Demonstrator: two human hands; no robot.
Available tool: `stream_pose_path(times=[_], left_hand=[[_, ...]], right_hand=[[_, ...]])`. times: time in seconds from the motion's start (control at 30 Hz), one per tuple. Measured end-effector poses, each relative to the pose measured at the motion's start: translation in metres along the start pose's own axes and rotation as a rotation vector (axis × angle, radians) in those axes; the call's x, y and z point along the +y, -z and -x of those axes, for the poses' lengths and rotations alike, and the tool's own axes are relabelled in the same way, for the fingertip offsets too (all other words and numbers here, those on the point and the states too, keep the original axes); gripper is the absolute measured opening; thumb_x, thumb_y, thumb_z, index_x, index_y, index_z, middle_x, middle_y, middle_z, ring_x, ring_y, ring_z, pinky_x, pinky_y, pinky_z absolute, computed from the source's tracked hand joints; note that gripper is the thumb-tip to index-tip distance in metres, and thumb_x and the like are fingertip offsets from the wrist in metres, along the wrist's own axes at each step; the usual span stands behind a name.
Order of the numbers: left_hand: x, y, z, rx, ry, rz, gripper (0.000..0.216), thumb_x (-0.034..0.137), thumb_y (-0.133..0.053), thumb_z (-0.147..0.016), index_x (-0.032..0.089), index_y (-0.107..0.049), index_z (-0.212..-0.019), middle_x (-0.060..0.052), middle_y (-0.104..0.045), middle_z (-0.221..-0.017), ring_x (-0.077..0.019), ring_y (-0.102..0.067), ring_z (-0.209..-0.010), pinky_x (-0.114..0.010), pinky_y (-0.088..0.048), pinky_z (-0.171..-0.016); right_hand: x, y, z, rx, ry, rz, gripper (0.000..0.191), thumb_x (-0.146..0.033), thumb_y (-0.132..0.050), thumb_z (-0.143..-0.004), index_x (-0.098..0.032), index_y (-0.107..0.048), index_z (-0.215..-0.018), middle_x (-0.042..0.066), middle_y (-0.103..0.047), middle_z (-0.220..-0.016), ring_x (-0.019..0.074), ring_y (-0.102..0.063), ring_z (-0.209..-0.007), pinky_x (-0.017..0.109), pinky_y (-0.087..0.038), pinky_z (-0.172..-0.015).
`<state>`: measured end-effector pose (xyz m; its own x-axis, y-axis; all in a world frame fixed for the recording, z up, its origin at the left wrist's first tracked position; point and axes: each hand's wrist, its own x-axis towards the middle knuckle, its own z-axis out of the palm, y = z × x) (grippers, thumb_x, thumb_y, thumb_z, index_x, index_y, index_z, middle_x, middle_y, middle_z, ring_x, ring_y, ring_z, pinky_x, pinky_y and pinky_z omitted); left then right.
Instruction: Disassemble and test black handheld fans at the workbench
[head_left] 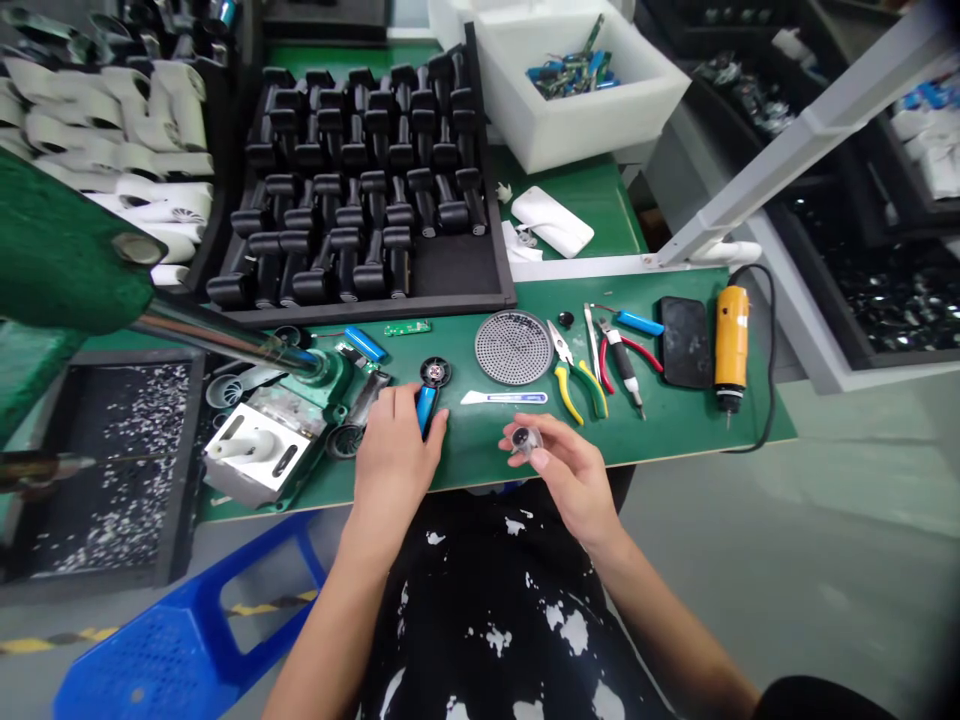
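My left hand (395, 448) rests low over the green bench, its thumb and fingers closed round a small fan assembly with a black round head (435, 372) and a blue battery (426, 408). Near the bench's front edge, my right hand (571, 478) pinches a small clear round plastic part (526, 440) with a dark centre. Between the hands lies a white and blue knife-like tool (504, 398). Behind it sits a round perforated grey disc (514, 347). Loose to the left of my left hand are a blue battery (365, 344) and a dark opened fan body (367, 400).
Pliers (568, 370), red-handled cutters (637, 352), a black phone-like slab (685, 342) and a yellow electric screwdriver (731, 340) lie right. A black tray (457, 270) of handheld fans stands behind, beside a white foam box (577, 125). A green press (322, 370) stands left.
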<state>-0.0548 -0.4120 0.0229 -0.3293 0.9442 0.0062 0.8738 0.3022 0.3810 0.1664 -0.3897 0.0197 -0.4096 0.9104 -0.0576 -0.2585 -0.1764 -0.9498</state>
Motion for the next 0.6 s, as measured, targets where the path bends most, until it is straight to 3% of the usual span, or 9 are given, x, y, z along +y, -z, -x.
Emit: stream_pose_path(times=[0.1,0.27,0.37,0.5,0.6], left_hand=[[0.002,-0.006,-0.007,-0.019,0.049,0.019,0.03,0.028,-0.063,-0.096,0.018,-0.058,-0.124,-0.013,-0.068,-0.115,-0.0342,-0.068,-0.106,-0.043,-0.056,-0.081],[0.003,-0.012,-0.01,-0.004,0.052,0.143,0.03,0.019,-0.067,-0.084,0.019,-0.06,-0.113,-0.009,-0.06,-0.108,-0.0295,-0.065,-0.098,-0.04,-0.053,-0.082],[0.008,-0.002,0.001,-0.044,0.052,0.405,0.021,0.02,-0.067,-0.086,0.022,-0.058,-0.105,-0.003,-0.059,-0.099,-0.0226,-0.062,-0.089,-0.036,-0.051,-0.082],[0.03,0.022,0.031,-0.134,0.088,0.876,0.033,0.025,-0.068,-0.095,0.025,-0.052,-0.125,-0.002,-0.062,-0.102,-0.0181,-0.063,-0.09,-0.032,-0.052,-0.086],[0.049,0.036,0.052,-0.192,0.114,1.103,0.04,0.026,-0.071,-0.096,0.028,-0.052,-0.132,-0.003,-0.064,-0.109,-0.0192,-0.063,-0.099,-0.031,-0.053,-0.092]], right_hand=[[0.006,0.0,0.0,-0.007,-0.001,0.026,0.032,-0.032,-0.07,-0.099,-0.032,-0.074,-0.131,0.007,-0.068,-0.12,0.0221,-0.075,-0.106,0.036,-0.067,-0.085],[0.014,-0.001,0.0,0.015,-0.041,0.022,0.033,-0.033,-0.072,-0.098,-0.027,-0.071,-0.131,0.007,-0.07,-0.118,0.0211,-0.075,-0.106,0.033,-0.066,-0.086],[0.009,-0.007,0.001,0.051,-0.032,-0.009,0.031,-0.031,-0.076,-0.095,-0.024,-0.066,-0.124,0.007,-0.073,-0.117,0.0213,-0.075,-0.106,0.034,-0.066,-0.087],[-0.012,-0.018,0.005,0.042,0.061,-0.002,0.03,-0.024,-0.075,-0.095,-0.027,-0.067,-0.124,0.007,-0.072,-0.122,0.0211,-0.075,-0.107,0.036,-0.066,-0.09],[-0.029,-0.027,0.008,0.053,0.158,0.036,0.034,-0.021,-0.073,-0.094,-0.031,-0.068,-0.127,0.005,-0.068,-0.126,0.022,-0.073,-0.112,0.04,-0.066,-0.096]])
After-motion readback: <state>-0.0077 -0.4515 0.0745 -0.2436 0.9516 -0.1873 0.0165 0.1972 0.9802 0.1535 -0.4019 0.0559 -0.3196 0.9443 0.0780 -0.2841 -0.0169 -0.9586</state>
